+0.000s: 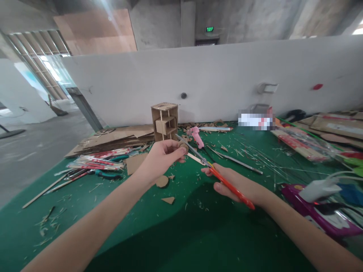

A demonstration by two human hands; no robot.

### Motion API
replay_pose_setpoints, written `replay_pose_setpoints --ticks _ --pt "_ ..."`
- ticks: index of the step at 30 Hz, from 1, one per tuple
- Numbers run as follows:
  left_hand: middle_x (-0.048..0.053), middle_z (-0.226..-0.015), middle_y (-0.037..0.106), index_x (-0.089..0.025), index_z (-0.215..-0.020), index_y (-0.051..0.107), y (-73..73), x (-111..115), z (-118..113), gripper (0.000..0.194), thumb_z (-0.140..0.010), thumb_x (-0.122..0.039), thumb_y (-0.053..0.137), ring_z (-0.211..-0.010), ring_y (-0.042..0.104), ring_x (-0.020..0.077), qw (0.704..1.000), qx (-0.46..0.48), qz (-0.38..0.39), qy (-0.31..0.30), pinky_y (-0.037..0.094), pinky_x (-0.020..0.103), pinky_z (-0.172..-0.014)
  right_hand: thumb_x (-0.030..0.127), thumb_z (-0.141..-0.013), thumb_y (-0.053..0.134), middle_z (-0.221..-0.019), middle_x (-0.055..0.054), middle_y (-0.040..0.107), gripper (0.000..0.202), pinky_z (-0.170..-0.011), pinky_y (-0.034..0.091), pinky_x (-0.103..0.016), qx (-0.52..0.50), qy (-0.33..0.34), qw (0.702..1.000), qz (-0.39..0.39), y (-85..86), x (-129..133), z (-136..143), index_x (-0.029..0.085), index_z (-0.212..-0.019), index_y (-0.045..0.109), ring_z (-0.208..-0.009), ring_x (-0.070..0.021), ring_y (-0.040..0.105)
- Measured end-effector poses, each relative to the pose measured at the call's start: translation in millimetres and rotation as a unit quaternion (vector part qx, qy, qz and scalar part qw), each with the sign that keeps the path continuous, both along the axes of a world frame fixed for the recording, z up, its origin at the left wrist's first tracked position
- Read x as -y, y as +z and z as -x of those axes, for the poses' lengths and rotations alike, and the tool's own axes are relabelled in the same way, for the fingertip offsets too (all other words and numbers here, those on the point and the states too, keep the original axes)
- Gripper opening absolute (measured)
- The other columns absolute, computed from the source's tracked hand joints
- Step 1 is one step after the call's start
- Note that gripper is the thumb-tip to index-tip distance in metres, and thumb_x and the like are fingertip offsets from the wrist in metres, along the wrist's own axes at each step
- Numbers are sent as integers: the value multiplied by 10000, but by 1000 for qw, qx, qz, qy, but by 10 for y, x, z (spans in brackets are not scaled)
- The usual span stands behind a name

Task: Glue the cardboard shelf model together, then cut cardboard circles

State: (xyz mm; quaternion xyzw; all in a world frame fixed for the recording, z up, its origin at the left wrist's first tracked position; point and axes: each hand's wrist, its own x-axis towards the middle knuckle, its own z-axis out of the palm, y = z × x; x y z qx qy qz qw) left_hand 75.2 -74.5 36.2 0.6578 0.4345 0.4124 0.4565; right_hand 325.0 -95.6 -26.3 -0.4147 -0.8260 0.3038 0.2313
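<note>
Between thumb and fingers, my left hand (166, 156) pinches a small brown cardboard piece (183, 146). My right hand (231, 181) holds scissors (227, 182) with red handles, their blades pointing up and left to the cardboard piece. Whether the blades touch it is hard to tell. Behind my left hand stands a small cardboard tower (166, 121) with open shelves. A round cardboard disc (162, 181) and a triangular scrap (169, 200) lie on the green table below my left hand.
A pink glue gun (197, 137) lies behind the scissors. Stacked cardboard (113, 139), wrapped sticks (98, 159) and teal-handled pliers (106, 174) are at left. A purple power strip (323, 211) sits at right. A metal strip (244, 163) and scattered scraps lie across the table.
</note>
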Motion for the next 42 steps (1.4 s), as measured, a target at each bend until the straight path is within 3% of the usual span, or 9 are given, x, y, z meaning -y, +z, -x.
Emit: replay_pose_setpoints --ticks 11,18,24,28,31,36,42 --pt "10 -740 633 -138 -815 643 -6 -30 28 184 -817 -322 658 -662 598 102 1000 -5 1 0 486 246 -663 555 -889 503 -669 -27 601 355 -515 373 -279 120 -86 989 -24 -35 -47 104 218 -781 473 -532 -151 516" --pt "15 -732 650 -157 -797 646 -36 -54 38 190 -818 -345 661 -654 603 105 1000 -15 3 1 490 245 -649 541 -880 511 -567 -11 555 374 -470 303 -285 128 -112 984 -62 -59 -35 109 230 -684 446 -451 -134 452" --pt "22 -723 650 -153 -791 635 -43 -61 41 254 -814 -405 664 -662 609 110 999 -27 22 -1 489 245 -659 601 -844 535 -465 -11 503 474 -426 300 -288 88 -155 983 -50 -68 -43 145 236 -562 429 -381 -130 427" --pt "28 -770 647 -151 -805 627 -52 -74 55 268 -798 -416 673 -694 613 116 1000 -11 23 5 494 256 -685 601 -841 533 -464 -9 541 431 -380 332 -279 43 -202 978 6 -56 -55 139 228 -628 502 -352 -141 471" --pt "29 -760 644 -159 -818 637 -40 -60 54 267 -809 -425 648 -704 617 129 999 -45 -1 2 482 260 -668 561 -808 593 -573 -30 636 371 -386 391 -266 -37 -213 975 52 -40 -52 153 204 -711 559 -418 -155 563" --pt "29 -712 638 -170 -826 671 -54 32 -20 227 -821 -389 608 -627 575 142 981 -175 -59 -64 423 259 -556 514 -737 689 -725 -69 695 367 -411 416 -237 -155 -171 960 161 24 -9 254 164 -814 605 -577 -177 657" --pt "43 -794 690 -193 -802 687 -200 129 -163 132 -799 -282 589 -676 610 169 964 -213 -118 -111 444 279 -600 433 -661 779 -791 -47 690 412 -504 499 -268 -250 -154 940 174 38 56 382 175 -939 619 -646 -178 659"
